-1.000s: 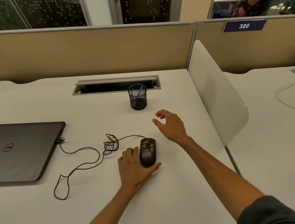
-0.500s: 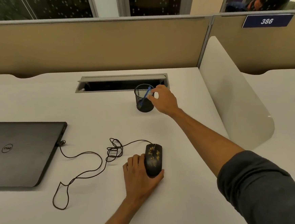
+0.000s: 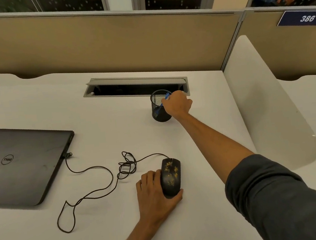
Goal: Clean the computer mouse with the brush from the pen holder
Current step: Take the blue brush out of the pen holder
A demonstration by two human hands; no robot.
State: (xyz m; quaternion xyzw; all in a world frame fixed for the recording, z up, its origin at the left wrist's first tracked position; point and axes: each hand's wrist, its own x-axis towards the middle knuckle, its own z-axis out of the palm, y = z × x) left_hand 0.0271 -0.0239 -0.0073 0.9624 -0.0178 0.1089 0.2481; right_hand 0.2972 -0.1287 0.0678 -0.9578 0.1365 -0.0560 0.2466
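Desk (image 3: 106, 124): pale, matte, smooth top, with tan fabric partitions along its far edge
Laptop (image 3: 24, 162): dark grey, flat, lid closed, round logo on the lid, rounded corners; lies at the desk's left edge
Cable (image 3: 93, 170): thin black cord, plugged into the laptop's right side, running in loose loops and a tangle across the desk middle to the mouse's front
Left hand (image 3: 155, 194): palm down near the desk's near edge, fingers laid along the mouse's left flank, thumb curled round its rear end, so it grips the mouse; forearm bare; same hold as half a second ago
Mouse (image 3: 171, 175): black, glossy, oval, speckled with yellowish grime on top; flat on the desk, toward the near edge, right of the cable tangle; has not moved
Cable tray (image 3: 135, 85): grey metal, long rectangular slot with its flap raised, near the desk's far edge
Pen holder (image 3: 159, 108): black wire mesh, cylindrical, upright, just in front of the cable tray's right end
Brush (image 3: 164, 101): blue, slender, leaning in the pen holder, upper end above the rim
Right hand (image 3: 178, 104): arm stretched far forward, dark sleeve pushed up to the elbow; knuckles up over the holder's rim, fingers bunched and pinching the brush's upper end; a second ago it hovered spread above the mouse
Side panel (image 3: 265, 102): white, smooth, rounded corners, standing along the desk's right edge
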